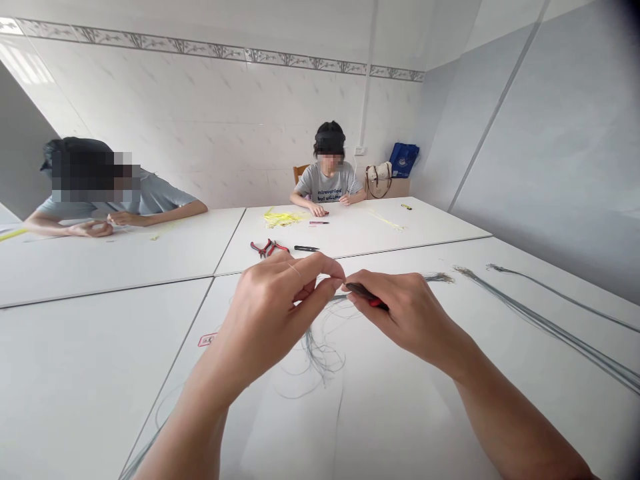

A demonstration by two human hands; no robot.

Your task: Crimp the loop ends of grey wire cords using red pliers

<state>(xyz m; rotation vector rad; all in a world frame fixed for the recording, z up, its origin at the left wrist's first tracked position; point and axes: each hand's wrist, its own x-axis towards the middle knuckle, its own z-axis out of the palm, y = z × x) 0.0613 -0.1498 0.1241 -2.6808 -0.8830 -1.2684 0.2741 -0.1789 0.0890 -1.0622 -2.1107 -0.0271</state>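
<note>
My left hand (280, 300) is closed in a pinch, thumb against forefinger, and a thin strand (294, 269) loops over its knuckles. What lies right at the fingertips is too small to make out. Fingertip to fingertip with it, my right hand (405, 303) is wrapped round a small dark hand tool (363, 291) with a red part at its grip. The tool's tip points at the left fingertips; its full shape is hidden. Below both hands, loose grey strands (317, 353) spread and curl on the white table (400, 407).
Bundles of grey cord (545, 320) lie on the right, with a thinner bundle (565, 287) behind. Red-handled pliers (270, 248) and black thread snips (307, 249) lie ahead. Two people work across the table, near yellow strands (283, 218). A red-edged label (207, 339) lies left.
</note>
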